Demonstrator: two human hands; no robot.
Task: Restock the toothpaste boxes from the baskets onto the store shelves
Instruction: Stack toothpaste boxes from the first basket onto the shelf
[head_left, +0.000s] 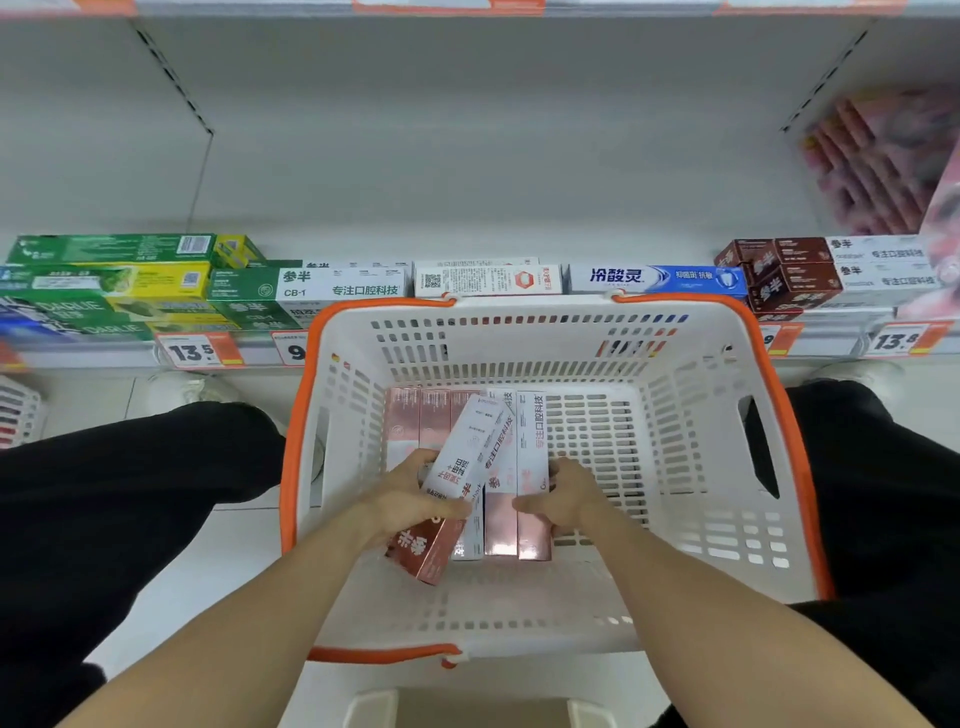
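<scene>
A white basket (691, 467) with an orange rim stands on the floor between my knees. Several pink-and-white toothpaste boxes (530, 431) lie side by side in its left half. My left hand (410, 499) grips one tilted pink-and-white box (462, 467), lifted slightly above the others. My right hand (566, 499) holds the right side of the lying boxes, thumb on top and fingers curled round the outer box. The low shelf (519, 228) beyond the basket carries rows of toothpaste boxes along its front.
On the shelf lie green and yellow boxes (109, 280) at left, a blue box (654, 278) in the middle, brown and white boxes (810, 270) at right. Price tags (200, 351) line the shelf edge. A second basket (18, 415) shows at far left.
</scene>
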